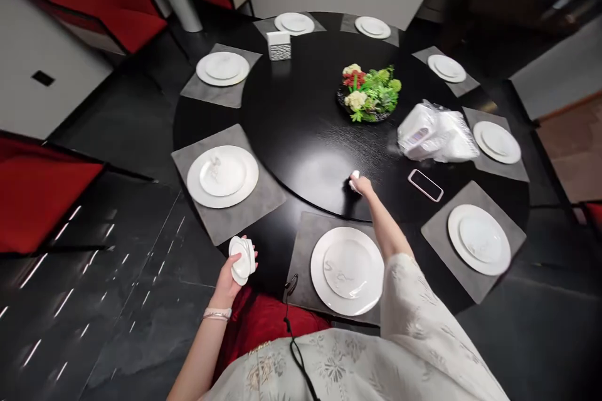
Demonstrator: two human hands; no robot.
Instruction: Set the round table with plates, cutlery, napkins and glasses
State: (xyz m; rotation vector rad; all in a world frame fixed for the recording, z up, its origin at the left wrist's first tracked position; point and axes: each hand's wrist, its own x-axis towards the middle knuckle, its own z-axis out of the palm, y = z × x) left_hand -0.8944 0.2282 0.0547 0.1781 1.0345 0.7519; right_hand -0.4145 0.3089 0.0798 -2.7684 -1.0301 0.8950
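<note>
My left hand (pixel 228 281) grips several small white dishes (pixel 241 260) pressed together, held low at the near left edge of the table. Out over the glossy black middle of the table reaches my right hand (pixel 363 185). Its fingers are closed on a small white object (pixel 353 177), whose exact kind is too small to make out. Right in front of me, two stacked white plates (pixel 347 270) with a faint grey pattern lie on a grey placemat (pixel 303 244). Another plate pair (pixel 222 177) lies to the left, on its own placemat.
A green, red and cream floral centrepiece (pixel 371 94), a napkin holder (pixel 279 49), plastic-wrapped white packages (pixel 435 133) and a phone (pixel 426 185) stand or lie on the round black table (pixel 301 106). More plate settings ring its edge. Red chairs (pixel 44 194) stand to the left.
</note>
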